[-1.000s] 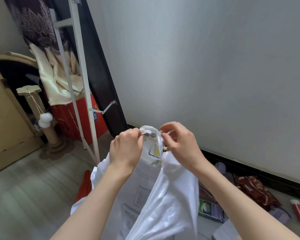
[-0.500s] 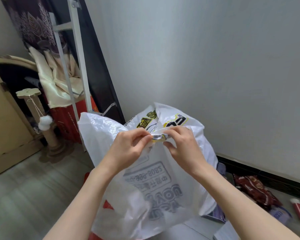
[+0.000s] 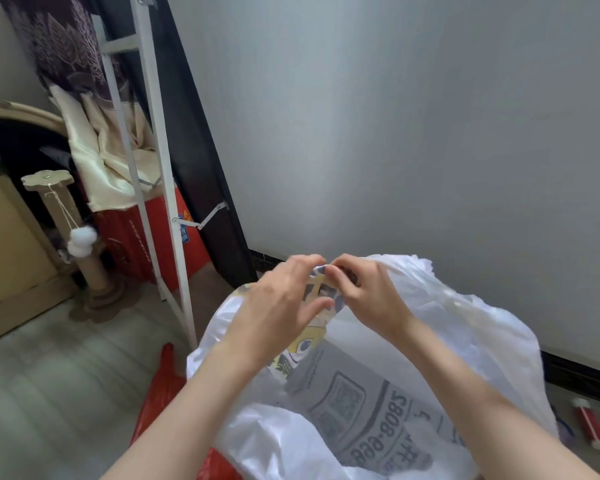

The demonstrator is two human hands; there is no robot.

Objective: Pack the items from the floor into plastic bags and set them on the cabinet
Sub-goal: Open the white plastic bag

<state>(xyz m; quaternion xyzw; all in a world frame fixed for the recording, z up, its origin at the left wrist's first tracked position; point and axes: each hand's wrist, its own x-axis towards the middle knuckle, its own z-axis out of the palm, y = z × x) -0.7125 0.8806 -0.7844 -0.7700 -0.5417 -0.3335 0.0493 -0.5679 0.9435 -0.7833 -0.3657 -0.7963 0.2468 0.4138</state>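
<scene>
A white plastic bag with grey and yellow print hangs in front of me above the floor. My left hand and my right hand meet at its top edge, and both pinch the plastic there between thumb and fingers. The bag billows out to the right and below my forearms. A red plastic bag lies on the floor under my left arm. At the right edge a red tube with white caps lies on the floor. The bag hides the other floor items.
A white metal ladder frame leans by a dark panel against the grey wall. Behind it stand a red box draped in cream cloth, a cat scratching post with a white pompom, and a tan cabinet.
Both hands have dropped lower and moved right while still pinching the bag's top. The bag has swung and spread out to the right, and now covers the packets on the floor.
</scene>
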